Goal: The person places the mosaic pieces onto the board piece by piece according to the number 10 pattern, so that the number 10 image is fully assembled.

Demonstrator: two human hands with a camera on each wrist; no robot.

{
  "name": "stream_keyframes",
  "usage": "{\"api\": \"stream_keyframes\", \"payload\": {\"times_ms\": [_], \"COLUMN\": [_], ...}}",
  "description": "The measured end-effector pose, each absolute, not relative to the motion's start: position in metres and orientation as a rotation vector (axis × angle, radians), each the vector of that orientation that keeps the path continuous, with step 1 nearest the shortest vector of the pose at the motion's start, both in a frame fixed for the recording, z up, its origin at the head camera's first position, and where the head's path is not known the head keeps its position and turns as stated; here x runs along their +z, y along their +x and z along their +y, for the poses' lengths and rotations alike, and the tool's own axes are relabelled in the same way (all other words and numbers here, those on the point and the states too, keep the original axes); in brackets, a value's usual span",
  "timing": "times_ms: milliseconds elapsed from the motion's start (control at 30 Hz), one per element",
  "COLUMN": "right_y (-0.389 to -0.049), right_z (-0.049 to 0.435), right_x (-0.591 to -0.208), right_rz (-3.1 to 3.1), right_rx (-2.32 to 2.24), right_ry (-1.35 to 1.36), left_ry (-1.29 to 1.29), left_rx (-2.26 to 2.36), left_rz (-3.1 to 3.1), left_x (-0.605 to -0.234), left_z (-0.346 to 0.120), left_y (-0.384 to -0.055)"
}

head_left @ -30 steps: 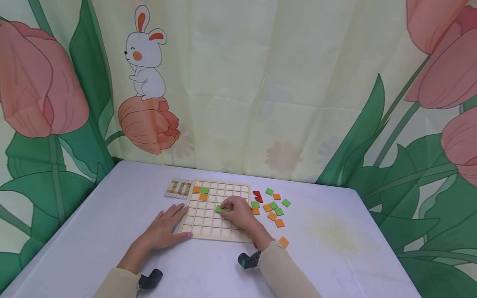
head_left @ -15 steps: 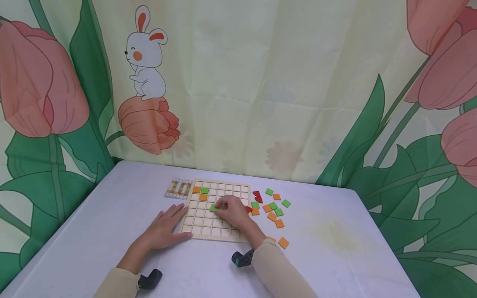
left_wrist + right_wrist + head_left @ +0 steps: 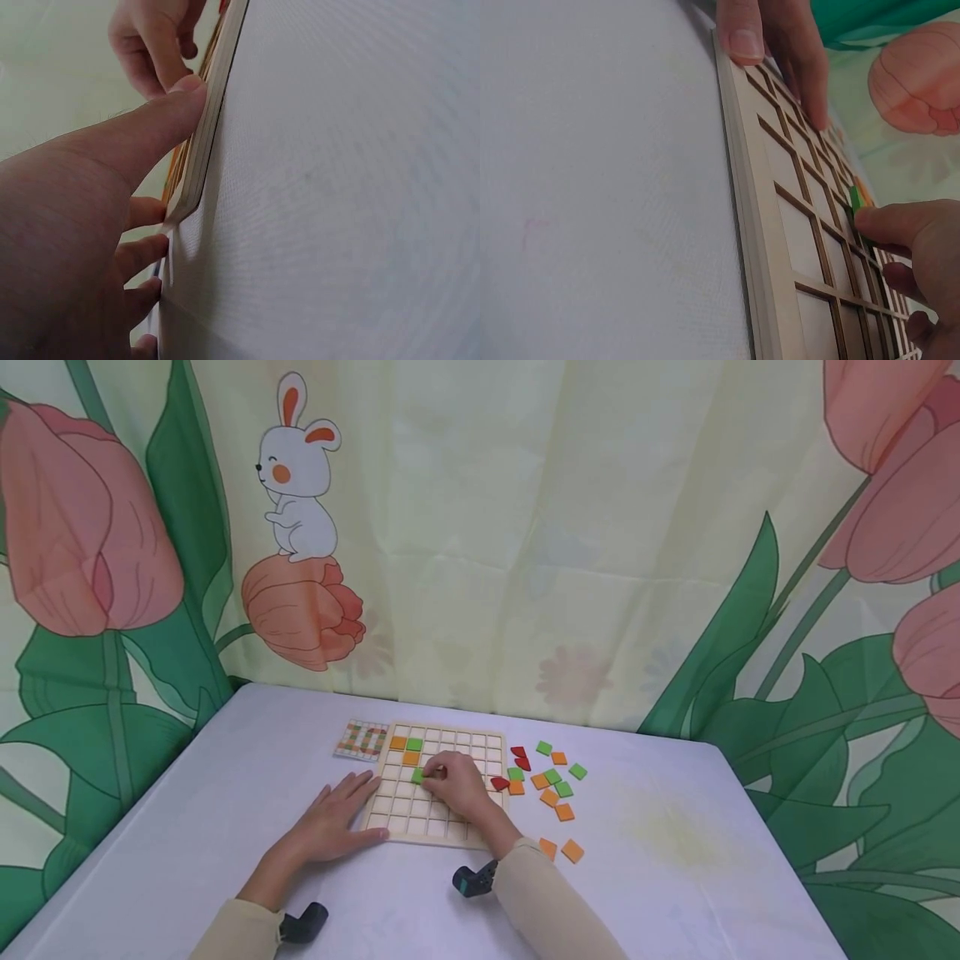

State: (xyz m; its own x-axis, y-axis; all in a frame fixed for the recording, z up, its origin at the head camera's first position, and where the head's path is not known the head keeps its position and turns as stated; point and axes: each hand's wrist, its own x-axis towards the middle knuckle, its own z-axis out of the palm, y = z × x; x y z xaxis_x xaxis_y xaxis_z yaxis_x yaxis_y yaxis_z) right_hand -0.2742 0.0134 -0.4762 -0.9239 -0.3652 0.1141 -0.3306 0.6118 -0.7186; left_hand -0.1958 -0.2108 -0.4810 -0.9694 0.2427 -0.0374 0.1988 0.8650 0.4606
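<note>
A wooden grid board (image 3: 420, 837) lies on the table, with two orange tiles and a green tile (image 3: 414, 744) set in cells at its upper left. My right hand (image 3: 456, 787) pinches another green tile (image 3: 417, 775) between thumb and fingers over the left part of the grid; in the right wrist view this green tile (image 3: 856, 198) stands tilted at the cells. My left hand (image 3: 333, 817) rests with spread fingers at the board's left edge. Its thumb lies on the near left corner, as the left wrist view shows with the left hand (image 3: 90, 172) in front.
A printed pattern card (image 3: 362, 740) lies beside the board's upper left. Right of the board are scattered green tiles (image 3: 577, 772), orange tiles (image 3: 565, 812) and a few red pieces (image 3: 522, 764). One red piece (image 3: 499, 784) overlaps the board's right edge. A printed curtain hangs behind the table.
My right hand has moved left across the board with the green tile, from near the middle towards the left columns. The left hand has stayed in place.
</note>
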Motion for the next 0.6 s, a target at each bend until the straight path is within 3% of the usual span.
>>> {"api": "stream_keyframes", "payload": {"times_ms": [600], "right_y": [-0.277], "right_z": [-0.007], "right_x": [-0.474], "right_rz": [2.927], "right_rx": [-1.105], "right_ry": [-0.666], "left_ry": [0.355], "left_rx": [0.703], "left_rz": [2.959], "left_x": [-0.483], "left_z": [-0.210], "left_y": [-0.196]}}
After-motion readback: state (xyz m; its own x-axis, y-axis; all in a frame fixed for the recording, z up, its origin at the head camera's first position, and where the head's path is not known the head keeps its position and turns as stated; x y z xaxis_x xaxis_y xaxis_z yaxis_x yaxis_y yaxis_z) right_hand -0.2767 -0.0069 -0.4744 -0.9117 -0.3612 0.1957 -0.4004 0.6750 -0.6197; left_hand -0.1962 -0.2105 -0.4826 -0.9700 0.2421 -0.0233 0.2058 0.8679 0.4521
